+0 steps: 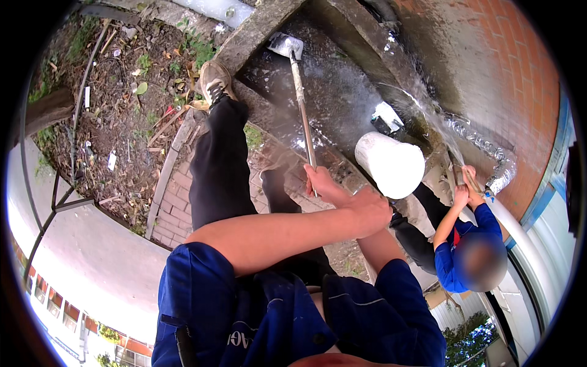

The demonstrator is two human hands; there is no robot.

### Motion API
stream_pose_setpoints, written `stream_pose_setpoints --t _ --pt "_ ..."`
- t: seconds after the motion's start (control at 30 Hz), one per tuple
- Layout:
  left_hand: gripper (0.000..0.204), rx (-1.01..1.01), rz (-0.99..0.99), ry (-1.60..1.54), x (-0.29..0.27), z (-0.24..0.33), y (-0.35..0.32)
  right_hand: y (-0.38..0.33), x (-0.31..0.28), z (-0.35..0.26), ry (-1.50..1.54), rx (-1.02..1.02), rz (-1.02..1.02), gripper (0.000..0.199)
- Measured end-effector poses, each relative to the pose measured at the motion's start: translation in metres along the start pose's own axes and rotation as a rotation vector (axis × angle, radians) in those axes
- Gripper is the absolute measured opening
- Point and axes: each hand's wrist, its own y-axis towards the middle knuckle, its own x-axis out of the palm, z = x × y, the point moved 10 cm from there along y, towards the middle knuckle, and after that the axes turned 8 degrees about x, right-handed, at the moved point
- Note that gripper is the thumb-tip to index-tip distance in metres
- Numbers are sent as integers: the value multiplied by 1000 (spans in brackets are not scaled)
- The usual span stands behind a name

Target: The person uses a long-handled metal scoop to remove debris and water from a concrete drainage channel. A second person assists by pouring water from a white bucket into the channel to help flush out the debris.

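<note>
My right hand [324,185] is closed round the lower part of a long shovel's pole [301,107]. The shovel's flat, pale-smeared blade [286,45] rests in the wet concrete trough [330,92] at the far end. My left hand [370,211] is closed and lies across my right wrist, with my left forearm crossing in front of my body. What its fingers hold, if anything, is hidden. A white bucket [389,166] is just beyond my left hand, and a small black-and-white object [386,117] lies behind it.
At right, a blue-sleeved person's hands [466,186] hold a hose-like thing, with water spraying along the wall ledge [397,67]. A silver flexible duct [502,171] runs by the brick wall [520,73]. Left are a littered soil bed [128,104] and brick paving [173,211].
</note>
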Motion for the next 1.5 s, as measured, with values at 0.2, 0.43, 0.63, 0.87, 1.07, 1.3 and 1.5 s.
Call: stream_pose_setpoints --t 0.2,0.43,0.63,0.87,1.07,1.3,1.5 --pt "16 14 -31 -7 2 1 3 -42 -17 68 -199 102 111 52" --pt "13 23 -84 -26 8 2 -3 -61 -27 48 95 93 137 41" --pt "15 11 -36 -13 6 3 -6 -40 -17 -40 262 -62 -46 41" --pt "19 -46 167 9 -24 -4 -5 7 -21 -64 224 -28 -69 39" --pt "23 -42 203 -44 -37 0 -7 -18 -33 -56 89 109 -76 39" --pt "27 18 225 -45 -35 7 -5 -60 -40 -36 223 218 -173 40" --pt "22 10 154 -67 -33 7 -6 -74 -39 -15 399 352 -322 41"
